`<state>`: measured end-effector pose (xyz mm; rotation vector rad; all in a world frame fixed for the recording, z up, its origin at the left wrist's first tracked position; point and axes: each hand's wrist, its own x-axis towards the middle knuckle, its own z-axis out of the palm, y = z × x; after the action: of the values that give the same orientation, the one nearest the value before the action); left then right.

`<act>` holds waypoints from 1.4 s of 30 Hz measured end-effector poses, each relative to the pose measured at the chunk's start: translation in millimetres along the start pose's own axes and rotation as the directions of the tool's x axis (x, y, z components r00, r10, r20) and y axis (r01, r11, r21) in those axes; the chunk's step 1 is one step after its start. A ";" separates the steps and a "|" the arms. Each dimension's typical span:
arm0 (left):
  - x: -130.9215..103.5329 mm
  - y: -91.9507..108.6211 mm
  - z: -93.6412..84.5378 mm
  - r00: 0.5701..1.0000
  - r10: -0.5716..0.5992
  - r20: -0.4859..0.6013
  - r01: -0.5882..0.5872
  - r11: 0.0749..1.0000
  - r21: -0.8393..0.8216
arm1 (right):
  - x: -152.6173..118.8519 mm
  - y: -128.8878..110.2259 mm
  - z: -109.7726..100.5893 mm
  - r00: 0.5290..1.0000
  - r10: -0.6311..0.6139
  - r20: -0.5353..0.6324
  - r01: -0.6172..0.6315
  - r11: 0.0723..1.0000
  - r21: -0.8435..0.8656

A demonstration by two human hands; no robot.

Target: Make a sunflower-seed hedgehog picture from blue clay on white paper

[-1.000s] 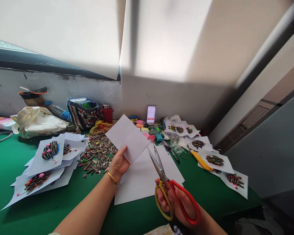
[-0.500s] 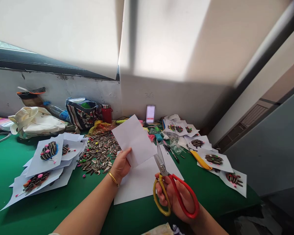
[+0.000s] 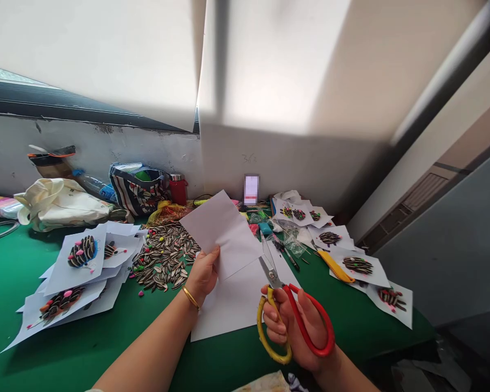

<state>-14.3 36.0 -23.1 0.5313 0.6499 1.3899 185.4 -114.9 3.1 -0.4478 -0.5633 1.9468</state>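
My left hand (image 3: 204, 275) pinches the lower edge of a white sheet of paper (image 3: 224, 231), thumb on top, and holds it up over the table. In my right hand (image 3: 298, 326) is a pair of scissors (image 3: 274, 279) with one yellow and one red handle. The blades are partly apart and point away from me, close to the right edge of the held sheet. Beneath both hands another white sheet (image 3: 224, 316) lies flat on the green table (image 3: 155, 370). Striped sunflower seeds (image 3: 167, 253) are heaped just left of my left hand.
Cards with seed-and-clay figures are piled at the left (image 3: 75, 264) and lined up at the right (image 3: 357, 267), with a yellow utility knife (image 3: 335, 267) among them. A black pen (image 3: 291, 258), a phone (image 3: 251, 190), a red bottle (image 3: 178, 189) and bags (image 3: 61, 204) stand or lie farther back.
The held sheet has tilted and shifted slightly left. The scissors have moved a little to the right, and their handles have turned slightly. Both hands keep their hold.
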 end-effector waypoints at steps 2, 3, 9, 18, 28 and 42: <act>0.2 0.9 -0.4 1.000 -0.001 -0.003 0.001 1.000 0.004 | 1.1 1.1 -2.3 1.000 0.010 0.001 -0.010 1.000 0.023; 0.5 1.4 -0.7 1.000 -0.001 -0.008 0.001 1.000 0.007 | 1.6 1.9 -4.0 1.000 0.014 0.003 -0.014 0.999 0.040; 3.1 3.9 -2.1 0.999 0.000 -0.039 0.001 1.000 0.029 | 2.5 5.3 -14.7 1.000 0.023 0.014 -0.024 0.997 0.068; 2.1 5.7 -1.3 0.999 -0.040 -0.033 0.042 0.997 0.070 | -3.5 1.7 -14.8 0.999 0.036 -0.016 -0.036 0.999 -0.018; -7.9 -5.9 0.6 0.979 -0.168 0.116 0.145 0.972 0.186 | 0.1 -3.2 -10.5 1.000 -0.001 -0.014 0.000 0.999 -0.051; -6.0 -5.5 -0.5 0.981 -0.191 0.036 0.181 0.966 0.184 | 6.5 -0.3 -21.6 0.998 -0.036 -0.048 0.037 0.999 0.011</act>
<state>-11.1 29.4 -26.5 0.6319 0.7668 1.1434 194.6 -104.8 -15.0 -0.4725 -0.5254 1.8986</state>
